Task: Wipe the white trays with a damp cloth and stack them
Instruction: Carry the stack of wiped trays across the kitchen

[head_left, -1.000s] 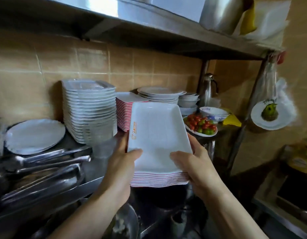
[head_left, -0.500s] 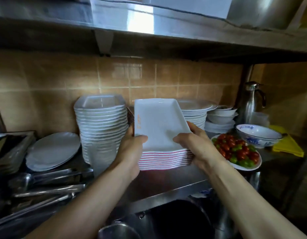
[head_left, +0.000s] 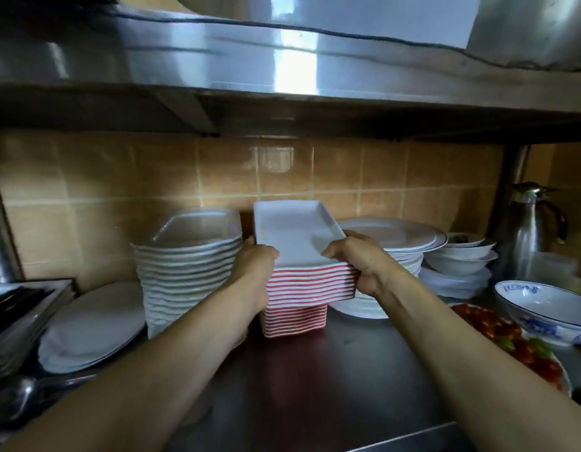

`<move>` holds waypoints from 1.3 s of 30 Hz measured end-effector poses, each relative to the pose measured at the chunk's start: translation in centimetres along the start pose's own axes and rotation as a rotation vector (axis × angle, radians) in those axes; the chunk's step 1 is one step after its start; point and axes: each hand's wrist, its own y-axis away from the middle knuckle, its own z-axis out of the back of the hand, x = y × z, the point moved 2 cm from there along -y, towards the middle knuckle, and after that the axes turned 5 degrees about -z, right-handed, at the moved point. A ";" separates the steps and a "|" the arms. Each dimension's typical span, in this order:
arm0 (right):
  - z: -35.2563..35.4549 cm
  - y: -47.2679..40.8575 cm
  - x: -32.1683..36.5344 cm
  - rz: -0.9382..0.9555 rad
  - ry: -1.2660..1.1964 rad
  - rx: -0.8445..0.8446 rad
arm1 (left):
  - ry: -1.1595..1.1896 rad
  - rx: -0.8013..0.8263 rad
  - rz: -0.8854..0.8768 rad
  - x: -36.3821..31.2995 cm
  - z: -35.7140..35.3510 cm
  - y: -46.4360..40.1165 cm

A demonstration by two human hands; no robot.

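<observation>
A stack of white rectangular trays with red rims [head_left: 308, 282] sits on top of a second pile of red-rimmed trays [head_left: 295, 319] against the tiled wall. My left hand [head_left: 256, 265] grips the upper stack's left side, thumb over the top tray's rim. My right hand [head_left: 360, 259] grips its right side the same way. The top tray [head_left: 292, 233] is white with a small orange mark on its left rim. No cloth is in view.
A tall pile of white trays [head_left: 188, 272] stands just left, round white plates [head_left: 87, 324] further left. Plates [head_left: 400, 236] and bowls [head_left: 458, 259] are stacked right, with a steel jug [head_left: 527, 230], a blue-patterned bowl [head_left: 543, 308] and a plate of tomatoes [head_left: 517, 347]. A steel shelf [head_left: 282, 70] hangs overhead.
Both hands carried the stack of trays forward from over the sink to the back of the counter, and it now rests on the other red-rimmed pile.
</observation>
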 end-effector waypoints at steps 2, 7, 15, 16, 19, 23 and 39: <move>0.2 -1.1 0.1 -0.027 0.026 0.027 | -0.003 -0.037 0.006 -0.1 -0.5 -0.6; 0.9 -3.0 0.3 -0.086 0.053 0.071 | -0.024 -0.112 0.075 -0.1 -1.3 -1.2; 1.9 -3.1 0.5 -0.140 0.015 0.208 | -0.073 -0.125 0.167 -0.6 -2.2 -1.2; 2.1 -2.8 0.6 -0.147 -0.025 0.243 | -0.082 -0.121 0.193 -0.7 -2.2 -1.0; 2.6 -1.5 0.4 -0.059 -0.178 0.353 | -0.099 -0.119 0.243 -1.0 -2.4 -1.1; 4.2 0.0 -1.4 0.360 0.340 0.253 | -0.135 -0.108 0.299 -1.3 -2.4 -1.5; 2.4 -0.3 -3.1 1.194 1.156 -0.144 | -0.422 0.051 -0.364 -0.5 -0.3 1.8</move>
